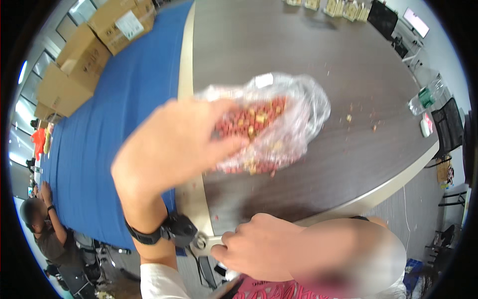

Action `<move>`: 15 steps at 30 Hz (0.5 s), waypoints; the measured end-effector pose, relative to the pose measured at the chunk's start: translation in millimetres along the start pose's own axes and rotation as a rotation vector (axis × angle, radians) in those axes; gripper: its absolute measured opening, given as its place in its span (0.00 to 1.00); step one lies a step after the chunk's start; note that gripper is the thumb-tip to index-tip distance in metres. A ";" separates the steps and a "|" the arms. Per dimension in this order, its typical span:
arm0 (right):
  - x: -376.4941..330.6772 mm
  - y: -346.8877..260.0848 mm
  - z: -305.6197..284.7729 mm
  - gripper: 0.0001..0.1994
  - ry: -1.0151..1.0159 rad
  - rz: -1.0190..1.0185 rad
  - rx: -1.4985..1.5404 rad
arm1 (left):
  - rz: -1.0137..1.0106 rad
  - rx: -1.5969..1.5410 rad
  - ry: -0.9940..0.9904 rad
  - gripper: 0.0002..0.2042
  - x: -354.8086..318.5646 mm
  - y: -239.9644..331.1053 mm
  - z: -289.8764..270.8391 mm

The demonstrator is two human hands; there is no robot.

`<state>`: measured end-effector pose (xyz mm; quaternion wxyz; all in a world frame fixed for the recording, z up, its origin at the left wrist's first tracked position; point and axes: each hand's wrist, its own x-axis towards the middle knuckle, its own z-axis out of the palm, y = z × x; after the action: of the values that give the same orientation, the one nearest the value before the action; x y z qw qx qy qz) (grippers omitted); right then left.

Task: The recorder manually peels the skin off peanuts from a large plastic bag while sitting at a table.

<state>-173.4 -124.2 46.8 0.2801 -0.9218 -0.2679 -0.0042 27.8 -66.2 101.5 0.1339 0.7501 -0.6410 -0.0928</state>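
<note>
A clear plastic bag [303,134] lies with its mouth spread on the dark table. Inside are many small reddish and tan pieces [256,119] that look like peanuts. My left hand [174,137] reaches over the bag's left side, slightly blurred. Its thumb and fingers are apart, the fingertips at the pieces; I see nothing held between them. A black strap with a dark device [179,230] is round the left wrist. Close to my body, by the table's near edge, my right hand [259,244] is closed with its fingers curled. Whatever it may hold is hidden.
Crumbs [349,118] are scattered right of the bag. A clear bottle [425,97] and a small white-and-red item [426,124] stand by the right edge. Pale wooden-looking pieces [343,9] line the far side. Cardboard boxes [79,65] rest on a blue-covered table [114,124], where another person [52,234] sits.
</note>
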 end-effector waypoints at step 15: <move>-31.2 21.9 -164.2 0.11 -0.322 0.270 0.094 | -0.015 0.260 0.252 0.13 -20.2 35.7 11.5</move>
<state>-165.8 -240.0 169.1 0.2744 -0.9240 -0.1833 0.1930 -12.5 -52.4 101.4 0.1142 0.7715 -0.6201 0.0844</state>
